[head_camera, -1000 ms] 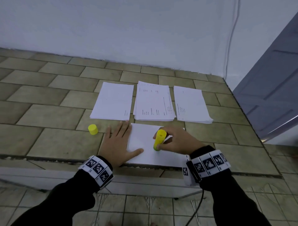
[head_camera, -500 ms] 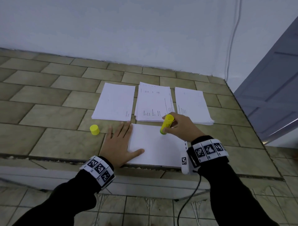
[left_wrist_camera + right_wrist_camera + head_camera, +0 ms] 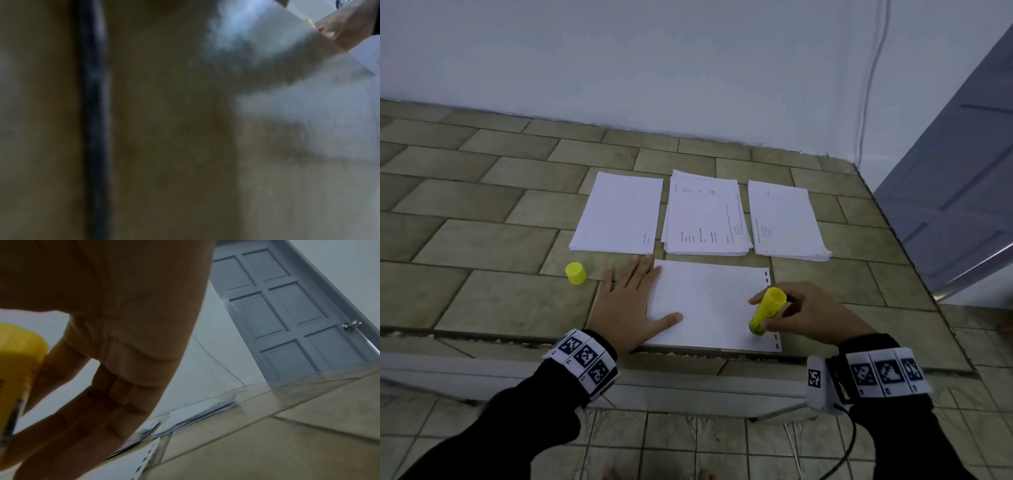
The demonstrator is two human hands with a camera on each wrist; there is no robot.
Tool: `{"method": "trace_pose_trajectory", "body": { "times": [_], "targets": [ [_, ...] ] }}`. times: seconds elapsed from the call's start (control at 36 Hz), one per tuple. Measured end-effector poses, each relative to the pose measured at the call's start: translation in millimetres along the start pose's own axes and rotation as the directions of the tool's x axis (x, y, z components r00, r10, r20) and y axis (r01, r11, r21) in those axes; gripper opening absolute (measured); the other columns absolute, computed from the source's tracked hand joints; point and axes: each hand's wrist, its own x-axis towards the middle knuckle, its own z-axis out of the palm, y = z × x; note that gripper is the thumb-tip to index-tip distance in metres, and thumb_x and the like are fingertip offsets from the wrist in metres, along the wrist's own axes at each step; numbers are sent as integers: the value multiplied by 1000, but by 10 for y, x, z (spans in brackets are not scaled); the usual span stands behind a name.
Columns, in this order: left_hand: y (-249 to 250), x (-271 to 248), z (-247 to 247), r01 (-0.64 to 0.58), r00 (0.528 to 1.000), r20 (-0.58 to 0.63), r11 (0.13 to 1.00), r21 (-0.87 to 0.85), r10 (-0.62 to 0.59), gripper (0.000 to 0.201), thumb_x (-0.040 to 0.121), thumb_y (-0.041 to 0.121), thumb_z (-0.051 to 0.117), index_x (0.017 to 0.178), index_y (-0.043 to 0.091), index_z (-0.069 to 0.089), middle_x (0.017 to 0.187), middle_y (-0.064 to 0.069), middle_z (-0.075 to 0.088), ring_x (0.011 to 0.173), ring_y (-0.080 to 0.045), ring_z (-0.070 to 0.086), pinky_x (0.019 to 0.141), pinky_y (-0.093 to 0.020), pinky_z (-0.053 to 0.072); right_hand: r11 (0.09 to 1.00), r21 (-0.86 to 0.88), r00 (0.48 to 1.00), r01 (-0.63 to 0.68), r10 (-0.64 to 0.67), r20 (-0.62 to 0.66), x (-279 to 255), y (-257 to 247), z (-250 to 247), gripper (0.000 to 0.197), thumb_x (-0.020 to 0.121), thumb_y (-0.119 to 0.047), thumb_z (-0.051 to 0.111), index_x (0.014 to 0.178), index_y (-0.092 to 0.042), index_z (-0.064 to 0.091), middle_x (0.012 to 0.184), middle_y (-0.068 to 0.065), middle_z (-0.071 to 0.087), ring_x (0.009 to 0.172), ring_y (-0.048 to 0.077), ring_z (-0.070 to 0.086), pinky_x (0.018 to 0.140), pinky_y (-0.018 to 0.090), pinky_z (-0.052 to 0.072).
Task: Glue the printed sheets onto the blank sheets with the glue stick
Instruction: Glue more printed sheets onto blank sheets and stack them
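Note:
A white sheet (image 3: 709,301) lies face down near the front edge of the tiled counter. My left hand (image 3: 630,301) rests flat on its left side, fingers straight. My right hand (image 3: 794,315) grips a yellow glue stick (image 3: 767,310), tilted, with its lower tip on the sheet's near right corner. The same glue stick (image 3: 16,369) fills the left edge of the right wrist view. Its yellow cap (image 3: 576,273) stands on the counter left of my left hand. Behind the sheet lie three paper stacks: left (image 3: 619,212), middle (image 3: 705,214), right (image 3: 786,219).
The tiled counter (image 3: 482,240) ends at a front edge just under my wrists, with floor tiles below. A white wall runs behind it. A grey door (image 3: 962,192) stands at the right. The left wrist view is blurred against the counter.
My right hand has carried the glue stick from the sheet's far edge down to its near right corner. My left hand has stayed pressed on the sheet.

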Motion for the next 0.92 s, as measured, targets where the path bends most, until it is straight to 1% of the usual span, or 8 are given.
{"method": "trace_pose_trajectory", "body": {
  "times": [0.17,0.33,0.42,0.5,0.58,0.72,0.81,0.92],
  "targets": [
    [5,-14,1,-3,1000,-1,1000,3,3,116,68,94,-4,155,21,21,164,2,5,151,-16,-1,121,-52,-1,996,-93,997,-10,3,-78,191,3,-111,31,74,-21,83,98,-37,69,96,-11,72,87,5,65,77,21,52],
    [6,-20,-17,-4,1000,5,1000,-7,4,118,66,94,-7,155,22,19,164,3,4,151,-15,-2,121,-52,-2,985,-162,978,-56,22,-207,489,29,-214,21,76,-14,79,95,-11,71,88,-4,72,78,-1,63,70,19,49],
    [3,-21,-16,-4,1000,-2,1000,-19,4,117,66,95,-5,155,22,21,164,2,6,151,-16,0,121,-52,-1,984,-154,963,-85,42,-266,605,41,-211,25,78,-14,77,102,-13,68,93,-4,71,76,-3,62,63,7,43],
    [-1,-16,-10,0,1000,2,1000,-19,0,117,66,95,-5,155,22,20,164,4,4,151,-14,-2,121,-52,-1,976,-184,952,-114,55,-303,637,20,-198,37,78,-15,77,111,-16,61,95,-2,67,77,3,60,63,7,41],
    [-7,-18,-8,4,1000,6,1000,-14,-4,118,65,95,-6,155,23,18,164,4,2,151,-13,-3,121,-52,-1,961,-237,946,-145,64,-317,589,-1,-216,33,76,-18,79,103,-19,60,88,-5,63,75,3,57,60,9,39],
    [-3,-29,-5,6,1000,1,1000,-18,-6,115,67,95,0,155,23,17,164,5,2,151,-14,-3,120,-50,-2,827,-488,932,-280,112,-345,407,-24,-308,28,76,-39,76,96,-23,63,88,-3,65,83,17,61,70,29,48],
    [-6,-26,-4,11,1000,-12,1000,-25,-12,111,70,93,8,155,23,20,164,4,5,151,-14,0,120,-50,-1,678,-663,944,-318,162,-287,360,-34,-282,34,78,-38,72,109,-25,65,102,-5,69,92,15,63,84,31,49],
    [-7,-27,2,3,1000,-26,1000,-21,-3,112,70,94,3,154,22,23,164,2,10,151,-16,4,120,-52,2,628,-695,937,-350,223,-270,332,-14,-207,25,83,-32,67,107,-26,66,103,-2,69,89,15,61,78,28,47]
  ]
}}
